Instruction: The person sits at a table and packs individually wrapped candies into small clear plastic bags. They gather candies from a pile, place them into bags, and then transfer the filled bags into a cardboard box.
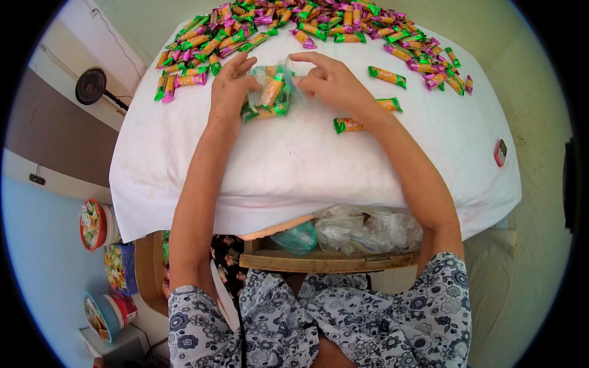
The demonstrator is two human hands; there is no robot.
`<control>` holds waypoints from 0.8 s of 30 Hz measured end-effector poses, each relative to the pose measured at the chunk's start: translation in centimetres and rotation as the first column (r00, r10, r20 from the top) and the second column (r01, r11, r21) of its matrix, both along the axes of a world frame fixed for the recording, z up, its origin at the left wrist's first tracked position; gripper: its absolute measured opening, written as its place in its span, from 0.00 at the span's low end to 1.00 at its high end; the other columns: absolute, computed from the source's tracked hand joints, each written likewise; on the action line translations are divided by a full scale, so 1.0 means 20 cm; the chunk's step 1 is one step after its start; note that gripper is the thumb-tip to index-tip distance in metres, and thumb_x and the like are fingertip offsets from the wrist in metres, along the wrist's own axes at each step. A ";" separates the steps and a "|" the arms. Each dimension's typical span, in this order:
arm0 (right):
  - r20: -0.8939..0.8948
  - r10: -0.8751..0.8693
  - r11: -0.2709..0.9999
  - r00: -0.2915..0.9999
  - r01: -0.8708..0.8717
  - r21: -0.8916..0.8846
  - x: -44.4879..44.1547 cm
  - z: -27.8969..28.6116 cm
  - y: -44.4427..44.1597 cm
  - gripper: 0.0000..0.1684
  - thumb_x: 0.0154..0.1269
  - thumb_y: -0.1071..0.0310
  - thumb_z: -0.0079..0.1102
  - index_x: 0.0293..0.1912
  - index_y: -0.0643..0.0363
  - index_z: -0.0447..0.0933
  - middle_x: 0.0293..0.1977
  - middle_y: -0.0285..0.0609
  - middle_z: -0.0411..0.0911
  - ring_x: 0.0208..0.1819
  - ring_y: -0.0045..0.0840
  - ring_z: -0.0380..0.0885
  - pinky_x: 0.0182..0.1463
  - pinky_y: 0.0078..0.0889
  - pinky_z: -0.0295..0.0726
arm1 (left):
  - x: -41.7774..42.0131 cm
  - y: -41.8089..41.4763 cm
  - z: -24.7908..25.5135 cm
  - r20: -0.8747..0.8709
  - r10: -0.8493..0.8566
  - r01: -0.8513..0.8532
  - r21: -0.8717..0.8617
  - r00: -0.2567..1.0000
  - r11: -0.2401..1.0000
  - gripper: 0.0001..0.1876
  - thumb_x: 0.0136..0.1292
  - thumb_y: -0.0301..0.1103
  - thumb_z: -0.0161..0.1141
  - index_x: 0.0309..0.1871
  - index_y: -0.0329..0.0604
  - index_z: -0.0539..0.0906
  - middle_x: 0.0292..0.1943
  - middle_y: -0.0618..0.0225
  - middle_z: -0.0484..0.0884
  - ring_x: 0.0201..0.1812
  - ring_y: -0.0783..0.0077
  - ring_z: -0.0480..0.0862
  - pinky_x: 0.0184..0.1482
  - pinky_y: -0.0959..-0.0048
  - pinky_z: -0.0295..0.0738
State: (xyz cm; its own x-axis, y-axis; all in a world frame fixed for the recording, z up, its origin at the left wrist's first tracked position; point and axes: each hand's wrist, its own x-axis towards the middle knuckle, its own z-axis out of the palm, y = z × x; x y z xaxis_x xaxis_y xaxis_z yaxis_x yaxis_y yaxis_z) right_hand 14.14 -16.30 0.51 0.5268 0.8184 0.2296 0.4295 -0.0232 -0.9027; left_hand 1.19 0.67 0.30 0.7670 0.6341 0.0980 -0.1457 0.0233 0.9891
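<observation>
A clear plastic zip bag (269, 99) with several green-and-orange wrapped snack packets inside stands on the white cloth between my hands. My left hand (232, 87) grips its left side, the thumb against the plastic. At the bag's right edge, my right hand (324, 83) pinches the plastic near the opening, the forefinger stretched along the top. Right of the bag, loose green-ended packets lie on the cloth: one packet (387, 77) whole in view, another (390, 105) and a third (348, 125) partly behind my right forearm.
A wide heap of green and pink packets (322, 20) curves along the table's far side. A red phone (500, 152) lies at the right. Below the near edge, an open wooden drawer (322, 262) holds clear plastic bags (368, 230). Filled tubs, including a red one (103, 225), stand at the left.
</observation>
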 end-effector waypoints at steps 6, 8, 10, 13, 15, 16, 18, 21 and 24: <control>-0.089 0.105 0.991 0.990 -0.112 -0.077 0.00 0.02 -0.01 0.09 0.68 0.63 0.61 0.38 0.59 0.80 0.21 0.28 0.71 0.26 0.10 0.64 0.31 0.19 0.61 | -0.02 0.01 0.04 0.026 -0.053 0.058 -0.249 0.998 0.967 0.35 0.60 0.23 0.51 0.74 0.29 0.62 0.67 0.49 0.75 0.60 0.60 0.79 0.63 0.70 0.73; -0.107 0.158 0.985 0.982 -0.164 -0.052 0.00 0.03 -0.01 0.10 0.65 0.62 0.63 0.34 0.59 0.80 0.20 0.29 0.71 0.25 0.11 0.65 0.30 0.21 0.62 | -0.04 0.02 0.05 -0.004 -0.051 0.049 -0.235 0.999 0.971 0.34 0.61 0.22 0.50 0.74 0.28 0.63 0.65 0.50 0.78 0.50 0.67 0.84 0.54 0.74 0.78; -0.076 0.281 0.944 0.957 -0.290 -0.159 0.01 0.06 -0.06 0.10 0.62 0.63 0.62 0.30 0.59 0.78 0.20 0.27 0.70 0.25 0.11 0.64 0.29 0.20 0.62 | -0.05 0.08 0.02 -0.084 -0.082 0.076 -0.077 0.993 0.994 0.33 0.61 0.21 0.50 0.73 0.28 0.64 0.63 0.52 0.80 0.40 0.76 0.82 0.43 0.80 0.76; -0.085 0.397 0.867 0.914 -0.404 -0.291 0.04 0.09 -0.11 0.09 0.61 0.65 0.60 0.28 0.59 0.75 0.21 0.25 0.69 0.26 0.10 0.63 0.30 0.19 0.60 | -0.05 0.07 0.00 -0.124 -0.066 0.066 0.000 0.990 0.998 0.27 0.62 0.21 0.52 0.67 0.30 0.73 0.60 0.57 0.83 0.28 0.86 0.74 0.31 0.85 0.68; -0.061 0.423 0.853 0.904 -0.420 -0.309 0.04 0.08 -0.11 0.09 0.61 0.66 0.60 0.28 0.60 0.74 0.22 0.25 0.69 0.26 0.09 0.63 0.30 0.18 0.60 | -0.04 0.07 0.00 -0.135 -0.064 0.069 0.035 0.989 0.997 0.24 0.63 0.22 0.53 0.64 0.32 0.77 0.60 0.58 0.83 0.34 0.84 0.79 0.36 0.85 0.72; -0.026 0.421 0.865 0.907 -0.410 -0.290 0.05 0.06 -0.10 0.10 0.61 0.66 0.62 0.28 0.59 0.74 0.22 0.25 0.69 0.26 0.09 0.62 0.30 0.18 0.60 | -0.03 0.07 -0.01 -0.117 -0.034 0.037 0.022 0.992 0.999 0.23 0.63 0.23 0.54 0.63 0.33 0.78 0.60 0.59 0.83 0.38 0.82 0.80 0.39 0.84 0.73; 0.048 0.381 0.888 0.923 -0.351 -0.296 0.04 0.07 -0.09 0.11 0.61 0.65 0.65 0.29 0.59 0.74 0.22 0.25 0.69 0.26 0.10 0.62 0.30 0.18 0.60 | -0.03 0.08 -0.03 -0.083 0.030 -0.030 -0.004 0.996 1.000 0.21 0.64 0.25 0.56 0.61 0.34 0.80 0.59 0.61 0.84 0.46 0.78 0.82 0.46 0.81 0.75; 0.120 0.287 0.917 0.950 -0.237 -0.321 0.02 0.11 -0.11 0.13 0.60 0.63 0.70 0.32 0.59 0.76 0.22 0.26 0.69 0.26 0.10 0.63 0.30 0.18 0.61 | -0.10 0.08 0.00 0.035 0.256 -0.257 0.193 0.966 0.947 0.20 0.65 0.27 0.57 0.61 0.34 0.80 0.57 0.61 0.83 0.56 0.72 0.81 0.55 0.74 0.75; 0.102 0.248 0.942 0.963 -0.215 -0.258 0.02 0.12 -0.13 0.13 0.61 0.62 0.71 0.38 0.58 0.78 0.24 0.27 0.70 0.28 0.12 0.65 0.33 0.18 0.63 | -0.27 0.08 -0.09 -0.028 0.270 -0.252 0.273 0.962 0.928 0.22 0.64 0.23 0.57 0.63 0.36 0.78 0.55 0.62 0.83 0.55 0.72 0.80 0.54 0.72 0.76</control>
State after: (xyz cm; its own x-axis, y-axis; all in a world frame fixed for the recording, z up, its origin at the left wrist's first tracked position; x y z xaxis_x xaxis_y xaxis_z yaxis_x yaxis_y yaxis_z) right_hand 14.48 -18.87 2.83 0.2951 0.9534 0.0630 0.5634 -0.1204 -0.8174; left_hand -4.13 2.31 -1.50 0.5879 0.7706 0.2460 -0.0472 -0.2709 0.9615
